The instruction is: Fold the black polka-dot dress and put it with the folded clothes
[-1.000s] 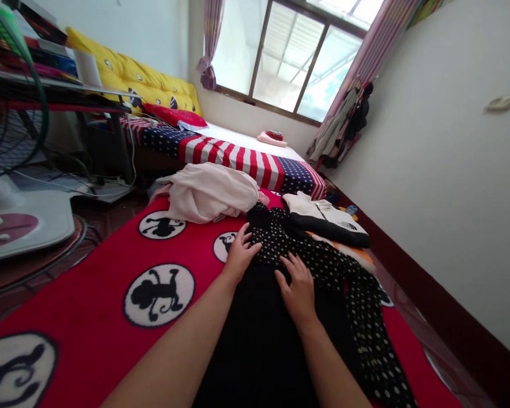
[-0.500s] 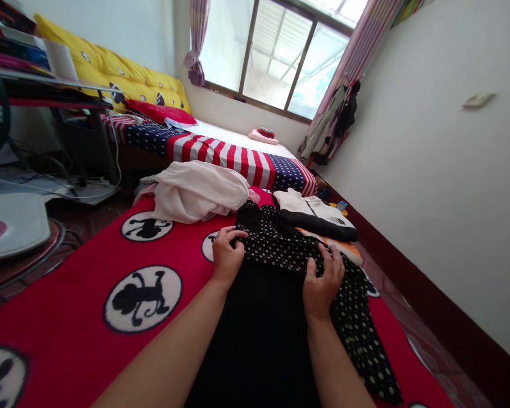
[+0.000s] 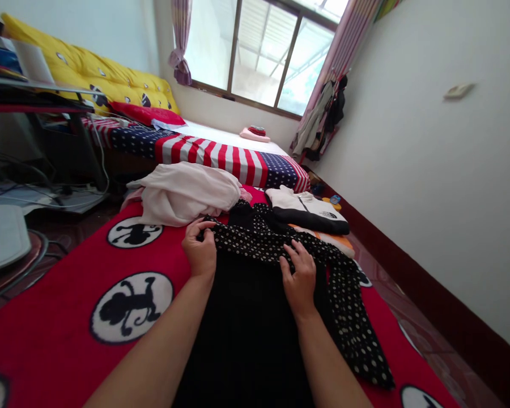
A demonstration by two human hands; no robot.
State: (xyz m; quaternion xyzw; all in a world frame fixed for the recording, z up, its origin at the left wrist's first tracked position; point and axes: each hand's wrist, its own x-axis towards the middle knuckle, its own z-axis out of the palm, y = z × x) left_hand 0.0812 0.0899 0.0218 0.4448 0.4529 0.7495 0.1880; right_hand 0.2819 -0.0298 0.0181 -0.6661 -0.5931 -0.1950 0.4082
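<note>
A black garment (image 3: 246, 328) with white-dotted sleeves lies spread on a red blanket (image 3: 68, 306) patterned with monkey figures in white circles. My left hand (image 3: 199, 249) pinches the garment's dotted cloth at its left edge. Over the dotted part at right rests my right hand (image 3: 300, 277), fingers apart and touching the cloth. One dotted sleeve (image 3: 359, 323) hangs down along the right side. Just beyond the collar are a folded white-and-black jacket (image 3: 308, 207) and a crumpled white cloth (image 3: 187, 192).
An orange folded cloth (image 3: 323, 238) lies under the jacket. Behind stands a bed (image 3: 212, 156) with a stars-and-stripes cover, below a window. At left are a desk (image 3: 38, 105) and a stool (image 3: 4, 238); a white wall (image 3: 429, 187) runs along the right.
My left hand has moved left, drawing the dotted cloth out to that side. My right hand has shifted slightly left over the garment. The whole view has turned a little to the right.
</note>
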